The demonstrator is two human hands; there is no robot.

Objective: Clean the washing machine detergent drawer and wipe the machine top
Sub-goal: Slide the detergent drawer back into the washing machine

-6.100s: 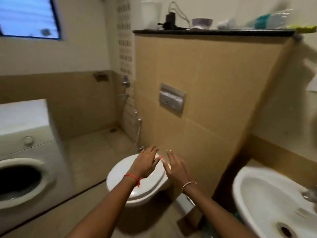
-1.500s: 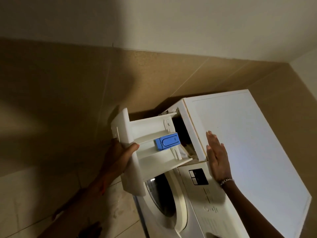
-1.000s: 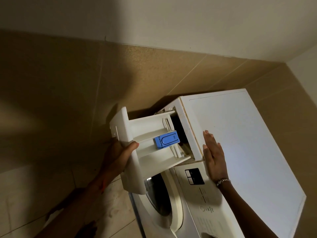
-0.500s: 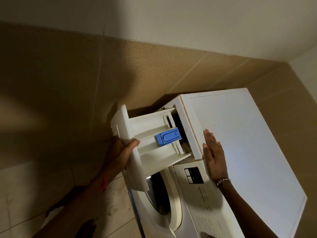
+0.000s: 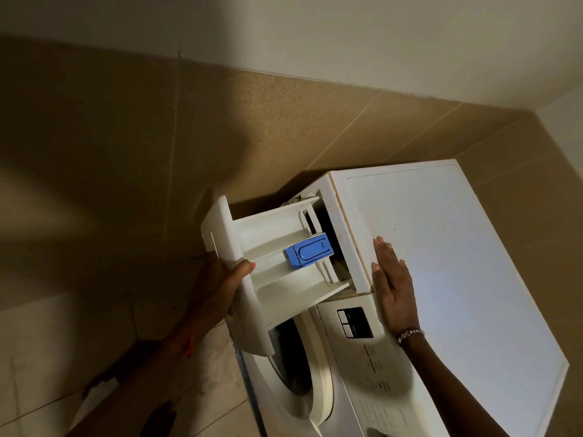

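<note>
Projecting leftward from the far end of the washing machine's [image 5: 362,405] front, the detergent drawer [image 5: 274,234] is standing most of the way out, with its inner end sitting in the slot under the machine top [image 5: 441,263]. Item: white moulded plastic tray with three channels and a blue insert [image 5: 310,253] sitting in the middle one. The left hand [image 5: 220,288] is gripping the drawer's front panel, its thumb hooking over the inner face and its other fingers wrapping behind, out of sight. The right hand [image 5: 392,285] is lying flat on the front edge of the machine top, fingers straight and close together, apparently bracing. Handling, as judged: the drawer is looking light, rigid and thin-walled, possibly slick from detergent, and liable to bind or crack if twisted in its rails. The thick front panel is looking like the soundest hold, with a second hand going under the tray as it comes free. A control panel [image 5: 355,321] is sitting just nearer than the drawer, and the round door [image 5: 303,367] is sitting below it.
</note>
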